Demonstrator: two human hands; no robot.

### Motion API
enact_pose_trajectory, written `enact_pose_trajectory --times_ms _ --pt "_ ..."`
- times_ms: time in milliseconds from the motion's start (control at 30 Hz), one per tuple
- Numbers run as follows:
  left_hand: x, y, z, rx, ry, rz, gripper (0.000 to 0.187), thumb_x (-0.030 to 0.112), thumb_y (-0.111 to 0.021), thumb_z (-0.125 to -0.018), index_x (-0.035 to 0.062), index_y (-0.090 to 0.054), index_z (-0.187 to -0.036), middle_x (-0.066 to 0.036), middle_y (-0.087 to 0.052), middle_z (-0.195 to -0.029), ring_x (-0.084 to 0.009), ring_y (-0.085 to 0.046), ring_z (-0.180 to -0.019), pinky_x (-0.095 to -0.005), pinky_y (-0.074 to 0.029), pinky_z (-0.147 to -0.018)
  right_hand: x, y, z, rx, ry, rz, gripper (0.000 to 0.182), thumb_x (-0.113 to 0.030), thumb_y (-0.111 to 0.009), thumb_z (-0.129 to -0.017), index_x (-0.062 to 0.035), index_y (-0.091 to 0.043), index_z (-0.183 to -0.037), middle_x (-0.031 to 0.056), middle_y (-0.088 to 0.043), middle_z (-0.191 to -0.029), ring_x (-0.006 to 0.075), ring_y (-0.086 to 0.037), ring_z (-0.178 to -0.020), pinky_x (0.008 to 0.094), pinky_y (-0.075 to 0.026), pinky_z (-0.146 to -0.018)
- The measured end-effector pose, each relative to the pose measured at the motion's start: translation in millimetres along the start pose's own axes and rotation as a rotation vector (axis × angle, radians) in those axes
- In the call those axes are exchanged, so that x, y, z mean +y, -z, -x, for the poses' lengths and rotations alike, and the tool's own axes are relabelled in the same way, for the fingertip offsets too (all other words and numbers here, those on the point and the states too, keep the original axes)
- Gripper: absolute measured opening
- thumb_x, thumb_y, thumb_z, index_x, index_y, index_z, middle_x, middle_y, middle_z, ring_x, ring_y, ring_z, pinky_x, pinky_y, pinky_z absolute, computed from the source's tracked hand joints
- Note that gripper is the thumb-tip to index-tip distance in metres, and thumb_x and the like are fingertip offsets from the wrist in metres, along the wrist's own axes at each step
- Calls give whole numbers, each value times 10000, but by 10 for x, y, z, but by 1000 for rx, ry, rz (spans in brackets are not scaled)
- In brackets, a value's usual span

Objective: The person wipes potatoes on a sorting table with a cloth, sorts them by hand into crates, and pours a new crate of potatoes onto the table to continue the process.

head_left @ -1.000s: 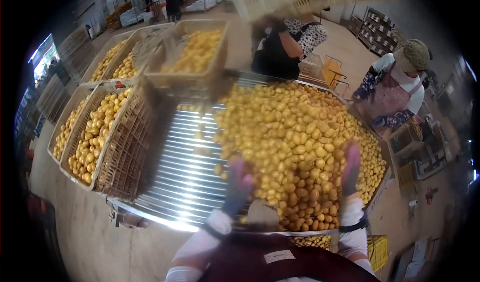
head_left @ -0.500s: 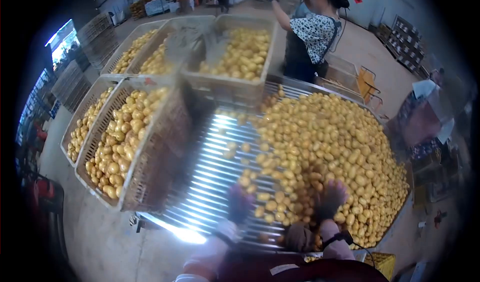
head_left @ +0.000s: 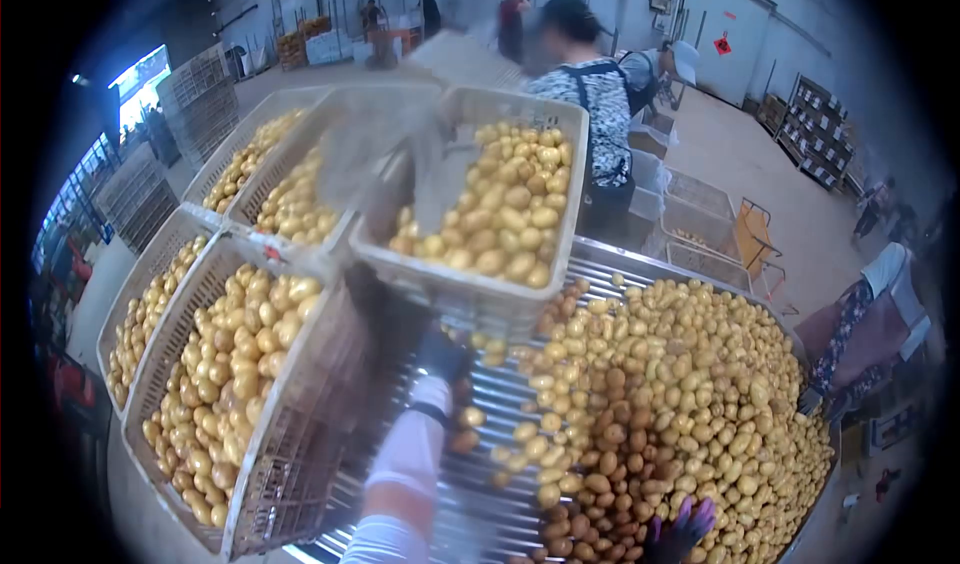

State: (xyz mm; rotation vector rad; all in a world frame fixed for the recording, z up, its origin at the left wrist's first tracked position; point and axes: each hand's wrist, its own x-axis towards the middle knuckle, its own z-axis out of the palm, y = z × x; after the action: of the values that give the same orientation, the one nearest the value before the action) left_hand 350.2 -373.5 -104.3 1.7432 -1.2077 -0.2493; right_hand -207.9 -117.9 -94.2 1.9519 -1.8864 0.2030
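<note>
My left hand [head_left: 443, 354], in a dark glove, reaches forward over the slatted metal table [head_left: 480, 489], close to the near corner of a potato crate [head_left: 470, 289]. Blur and shadow hide its fingers. Low in the view, my right hand [head_left: 682, 532] rests at the near side of a large heap of yellow potatoes [head_left: 710, 364]. Its purple-tipped fingers are stretched out and somewhat apart, with no potato seen in them. Beside it lies a patch of darker brown potatoes [head_left: 607, 464]. A few loose potatoes lie on the slats near my left forearm.
A tall plastic crate of potatoes [head_left: 240, 509] stands left of the table, with more filled crates behind it. A person in a patterned top [head_left: 600, 114] stands beyond the table. Another person [head_left: 860, 314] is at the right edge. Emptier crates [head_left: 700, 194] and an orange cart [head_left: 755, 232] stand behind.
My left hand has moved forward from the near slats toward the crate. My right hand stays by the heap, lower in view. The view has tilted up, and the person beyond has turned away.
</note>
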Motion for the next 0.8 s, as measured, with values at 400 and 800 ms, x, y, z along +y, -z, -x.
enact_pose_trajectory --times_ms 400,800 --pt "1209 -9 1353 -1085 -511 199 673 426 -564 -998 92 -362 -1545 -180 -354 -1554 -331 -340 -1445 -487 -289 -1203 45 -83 105 -146 -48 -149 543 -475 -506 -1002 -280 -441 -1505 244 -220 -1615 450 -153 -1509 714 -107 -1170" --pt "1811 1406 -950 -92 -469 -548 439 504 -656 -903 93 -737 -774 -143 -684 -725 -348 -676 -782 -468 -498 -773 -114 226 -82 -45 -90 -176 730 -534 -582 -895 -51 -471 -1431 300 -322 -1555 549 -281 -1427 706 -186 -1136"
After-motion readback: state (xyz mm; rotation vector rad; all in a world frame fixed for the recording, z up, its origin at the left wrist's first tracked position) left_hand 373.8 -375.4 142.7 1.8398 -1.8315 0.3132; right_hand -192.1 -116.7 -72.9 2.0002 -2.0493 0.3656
